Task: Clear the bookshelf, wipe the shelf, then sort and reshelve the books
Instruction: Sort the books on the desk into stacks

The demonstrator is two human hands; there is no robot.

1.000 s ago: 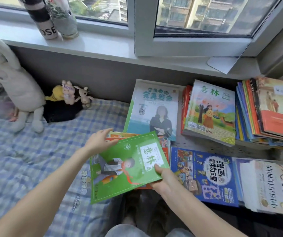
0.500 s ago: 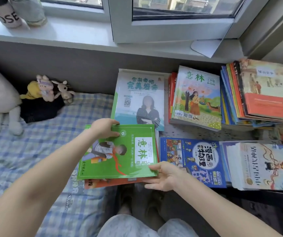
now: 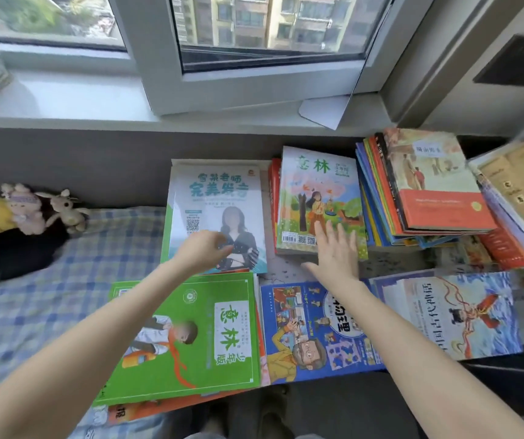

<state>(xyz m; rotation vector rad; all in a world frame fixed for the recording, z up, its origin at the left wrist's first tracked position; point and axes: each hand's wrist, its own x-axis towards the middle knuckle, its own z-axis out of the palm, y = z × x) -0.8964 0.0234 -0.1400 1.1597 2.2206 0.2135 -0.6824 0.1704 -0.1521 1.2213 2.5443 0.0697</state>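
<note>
Head view: the green book [image 3: 197, 353], held at both edges half a second ago, now lies released on the pile under the left forearm, nearer the person than either hand. The left hand [image 3: 203, 252] has moved forward over the white book [image 3: 216, 198], fingers loosely curled, gripping nothing that shows. The right hand [image 3: 336, 253] is spread flat, fingertips at the near edge of the picture stack [image 3: 317, 191]; the blue book [image 3: 311, 337] lies beneath its forearm. The green book looks sorted; the far piles probably come next.
</note>
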